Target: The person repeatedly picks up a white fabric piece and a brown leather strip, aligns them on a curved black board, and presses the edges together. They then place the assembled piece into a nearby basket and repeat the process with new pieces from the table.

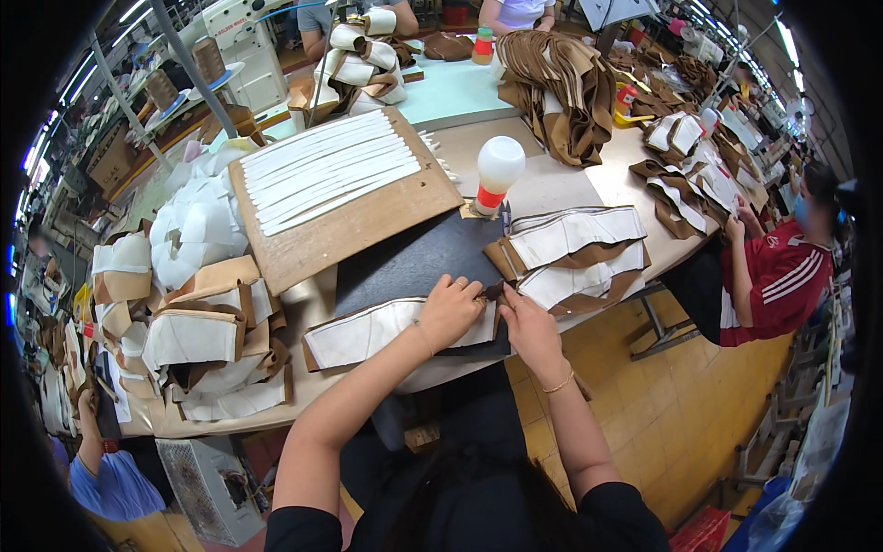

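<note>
A white and brown shoe-upper-like leather piece [363, 333] lies along the near edge of the table, partly over a dark mat [405, 262]. My left hand [451, 311] is closed on its right end, fingers bent and pressed at the brown edge. Close beside it, my right hand [531, 327] pinches the same end between thumb and fingers. The fingers partly hide the edge they grip. A stack of similar pieces [579, 244] lies just right of my hands. Beyond the mat stands a white squeeze bottle [501, 166] with a red band.
A tan board [359, 239] carrying rows of white strips [322, 170] overlaps the mat. Left of it are heaped leather pieces [193, 336] and white moulded pads [195, 216]. Brown pieces [561, 92] are piled at the back. A co-worker in red [782, 276] sits at the right.
</note>
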Motion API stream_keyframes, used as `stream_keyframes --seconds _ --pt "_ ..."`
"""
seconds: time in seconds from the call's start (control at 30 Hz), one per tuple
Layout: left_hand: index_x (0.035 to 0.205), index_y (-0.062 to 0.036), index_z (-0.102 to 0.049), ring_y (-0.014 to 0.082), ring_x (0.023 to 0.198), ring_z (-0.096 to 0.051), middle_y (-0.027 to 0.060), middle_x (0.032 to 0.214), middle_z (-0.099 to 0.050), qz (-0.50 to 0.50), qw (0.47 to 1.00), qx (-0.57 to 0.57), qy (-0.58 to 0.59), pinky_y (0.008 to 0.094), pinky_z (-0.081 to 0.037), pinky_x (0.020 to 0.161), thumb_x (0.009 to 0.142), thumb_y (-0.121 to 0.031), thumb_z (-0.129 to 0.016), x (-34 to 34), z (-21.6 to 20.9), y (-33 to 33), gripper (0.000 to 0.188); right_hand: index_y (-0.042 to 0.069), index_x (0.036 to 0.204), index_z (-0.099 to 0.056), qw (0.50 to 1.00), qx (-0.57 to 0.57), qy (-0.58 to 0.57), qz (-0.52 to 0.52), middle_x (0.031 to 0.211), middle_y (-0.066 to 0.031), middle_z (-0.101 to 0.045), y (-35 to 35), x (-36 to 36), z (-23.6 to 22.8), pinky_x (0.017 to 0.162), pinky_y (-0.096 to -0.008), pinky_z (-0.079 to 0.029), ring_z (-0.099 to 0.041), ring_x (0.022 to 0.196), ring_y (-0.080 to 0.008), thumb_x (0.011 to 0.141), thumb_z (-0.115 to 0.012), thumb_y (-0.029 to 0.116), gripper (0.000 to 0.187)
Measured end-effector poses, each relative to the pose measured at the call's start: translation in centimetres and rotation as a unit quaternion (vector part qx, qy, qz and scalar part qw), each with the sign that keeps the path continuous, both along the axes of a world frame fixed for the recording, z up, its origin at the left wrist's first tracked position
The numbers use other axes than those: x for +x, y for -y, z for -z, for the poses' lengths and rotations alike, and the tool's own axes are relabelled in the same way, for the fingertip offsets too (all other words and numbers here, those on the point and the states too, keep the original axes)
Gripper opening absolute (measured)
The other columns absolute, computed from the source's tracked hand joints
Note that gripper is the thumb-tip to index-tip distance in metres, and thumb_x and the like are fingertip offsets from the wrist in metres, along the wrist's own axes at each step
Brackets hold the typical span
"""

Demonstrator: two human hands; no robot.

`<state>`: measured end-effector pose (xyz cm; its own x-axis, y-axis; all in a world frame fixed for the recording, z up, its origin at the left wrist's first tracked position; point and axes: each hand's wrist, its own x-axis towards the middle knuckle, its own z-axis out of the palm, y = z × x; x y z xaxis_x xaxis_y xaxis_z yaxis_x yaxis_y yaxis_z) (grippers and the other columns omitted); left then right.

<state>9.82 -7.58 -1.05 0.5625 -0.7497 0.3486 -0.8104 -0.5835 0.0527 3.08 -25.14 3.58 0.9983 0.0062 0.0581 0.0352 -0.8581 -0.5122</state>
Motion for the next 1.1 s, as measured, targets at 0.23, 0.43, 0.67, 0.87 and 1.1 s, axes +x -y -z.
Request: stream_keyframes --seconds 0.23,0.43,0.67,0.87,1.1 --pt "0.097 -0.0123 -0.073 0.0207 0.088 -0.057 0.0037 0.092 -0.060 0.018 1.000 -0.025 -0.004 0.0347 -0.042 0.078 0.085 -0.015 -0.062 0.0 0.2 -0.1 0.016 0.011 0.136 -0.056 0.995 0.032 0.090 0.036 0.088 -0.0153 -0.066 -0.5 -0.5 1.0 0.070 -0.0466 -0.053 -0.066 0.079 -0.0367 0.098 -0.056 0.024 0.041" --pt "0.090 -0.0114 -0.074 0.0232 0.086 -0.057 0.0055 0.089 -0.059 -0.055 0.977 -0.107 -0.175 0.0366 -0.043 0.076 0.083 -0.016 -0.068 0.9 0.5 -1.6 0.010 0.002 0.129 -0.060 1.000 -0.003 -0.031 -0.006 0.098 -0.0230 -0.068 -0.4 0.2 -0.7 0.078 -0.0459 -0.052 -0.066 0.088 -0.0391 0.097 -0.056 0.020 0.037" --pt "0.086 -0.0136 -0.074 0.0226 0.088 -0.059 0.0034 0.087 -0.059 -0.058 0.998 -0.008 -0.030 0.0373 -0.042 0.076 0.084 -0.019 -0.066 -0.7 0.3 -1.1 0.009 0.012 0.139 -0.054 0.988 0.076 0.131 0.017 0.085 -0.0170 -0.066 -1.1 -0.2 1.5 0.069 -0.0465 -0.053 -0.066 0.078 -0.0376 0.097 -0.056 0.023 0.043" --pt "0.097 -0.0162 -0.077 0.0221 0.093 -0.064 0.0032 0.093 -0.065 -0.037 0.965 -0.008 -0.260 0.0379 -0.044 0.075 0.083 -0.023 -0.069 2.5 -1.7 -4.5 0.017 0.012 0.138 -0.055 0.998 0.000 0.048 -0.026 0.085 -0.0177 -0.066 -0.4 -0.5 2.7 0.068 -0.0468 -0.053 -0.065 0.076 -0.0383 0.097 -0.056 0.025 0.042" --pt "0.083 -0.0123 -0.074 0.0214 0.087 -0.062 0.0035 0.087 -0.060 0.013 0.993 0.008 -0.115 0.0364 -0.043 0.076 0.089 -0.025 -0.065 1.4 -0.4 -5.0 0.017 0.008 0.137 -0.055 0.987 0.100 0.127 0.009 0.094 -0.0177 -0.068 -2.3 -0.5 0.1 0.072 -0.0455 -0.053 -0.066 0.084 -0.0372 0.097 -0.057 0.021 0.042"
